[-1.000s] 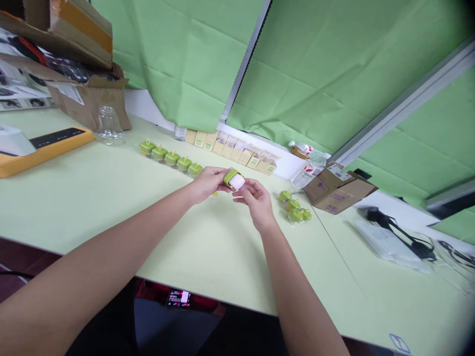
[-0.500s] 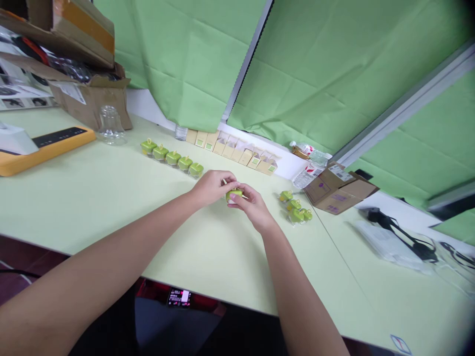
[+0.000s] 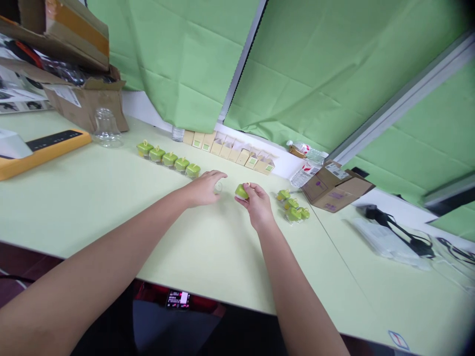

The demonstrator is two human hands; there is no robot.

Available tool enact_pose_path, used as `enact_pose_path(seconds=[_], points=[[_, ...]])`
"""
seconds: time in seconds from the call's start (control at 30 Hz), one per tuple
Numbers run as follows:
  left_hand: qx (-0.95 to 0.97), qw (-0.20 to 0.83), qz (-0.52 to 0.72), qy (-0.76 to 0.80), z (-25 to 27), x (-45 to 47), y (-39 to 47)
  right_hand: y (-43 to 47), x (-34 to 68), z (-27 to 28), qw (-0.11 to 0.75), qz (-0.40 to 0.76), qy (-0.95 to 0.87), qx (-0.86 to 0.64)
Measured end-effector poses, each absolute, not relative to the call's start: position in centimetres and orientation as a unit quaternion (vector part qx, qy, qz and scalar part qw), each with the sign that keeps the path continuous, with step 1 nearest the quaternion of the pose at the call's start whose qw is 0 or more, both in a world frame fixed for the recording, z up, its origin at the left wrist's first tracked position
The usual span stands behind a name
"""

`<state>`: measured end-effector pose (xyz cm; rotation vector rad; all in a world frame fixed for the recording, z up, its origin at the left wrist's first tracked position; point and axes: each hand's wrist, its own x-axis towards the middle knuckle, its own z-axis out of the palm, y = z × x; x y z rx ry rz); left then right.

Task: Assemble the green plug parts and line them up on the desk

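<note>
My right hand (image 3: 258,203) is closed on a small green-lidded container (image 3: 241,192) with a pale base, raised over the table. Apart from it to the left, my left hand (image 3: 204,189) has its thumb and forefinger spread. A small clear round piece (image 3: 218,187) shows between those fingers; whether they touch it I cannot tell. Beyond my left hand runs a row of similar green-lidded containers (image 3: 169,159) with clear bottoms and yellow loops on top. Another group of green-lidded containers (image 3: 294,213) stands to the right of my right hand.
Several small tan cartons (image 3: 226,147) line the back edge. Plastic bottles (image 3: 305,173) and a cardboard box (image 3: 334,188) stand at the back right, near black cables (image 3: 411,242). At left are a clear jar (image 3: 106,129), a yellow-edged device (image 3: 48,155) and stacked cardboard boxes (image 3: 89,104).
My hands have parted. The left has moved off the green-lidded container and opened, while the right keeps hold of it, now a little further right and tilted. The view has shifted slightly.
</note>
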<state>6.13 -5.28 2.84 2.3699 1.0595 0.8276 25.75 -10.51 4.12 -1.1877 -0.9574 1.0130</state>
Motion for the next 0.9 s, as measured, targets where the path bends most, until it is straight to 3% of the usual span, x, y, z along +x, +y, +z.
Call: enact_pose_path(seconds=[0.3,0.57,0.9], points=[[0.833,0.349,0.294,0.313,2.2,7.0,-5.7,-10.2,24.9,3.4,0.598,0.324,-0.556,-0.478],[0.823,0.372,0.304,0.303,2.2,7.8,-6.0,-9.9,24.9,2.1,0.513,0.312,-0.622,-0.503],[0.8,0.406,0.326,0.298,1.4,7.9,-5.6,-9.6,25.3,1.3,0.478,0.296,-0.63,-0.536]])
